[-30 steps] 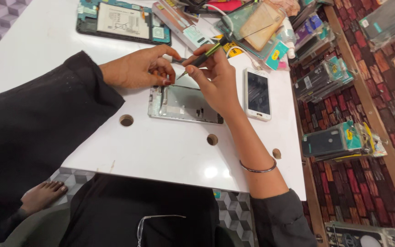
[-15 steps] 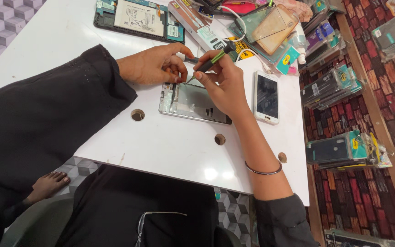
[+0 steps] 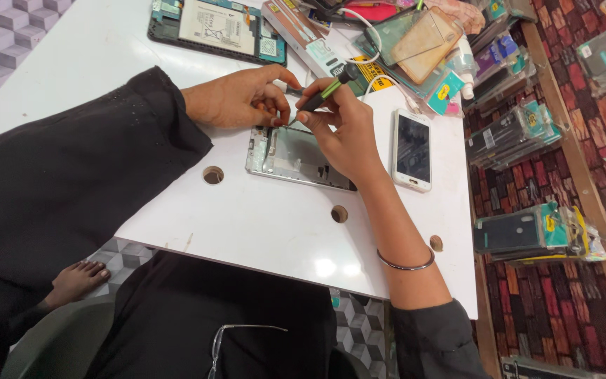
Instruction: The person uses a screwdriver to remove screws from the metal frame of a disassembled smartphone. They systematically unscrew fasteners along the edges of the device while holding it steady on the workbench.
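Note:
An opened silver phone frame (image 3: 290, 156) lies flat on the white table (image 3: 261, 231). My left hand (image 3: 240, 98) rests on the table at the frame's far-left corner, fingertips pinching at its edge. My right hand (image 3: 341, 130) is over the frame's right half and grips a thin green-and-black screwdriver (image 3: 324, 91), its tip pointing down at the frame's top edge close to my left fingers. What my left fingertips hold, if anything, is too small to tell.
A white phone (image 3: 412, 149) lies screen up right of the frame. An opened tablet with exposed boards (image 3: 219, 29) sits at the far edge. Packets, cables and clear cases (image 3: 415, 35) crowd the far right corner. Round holes (image 3: 212, 175) dot the table. Packaged cases (image 3: 527, 235) lie on the floor.
The view has shifted slightly. Both hands stay at the frame's top edge; the screwdriver tip has moved a little closer to my left fingers.

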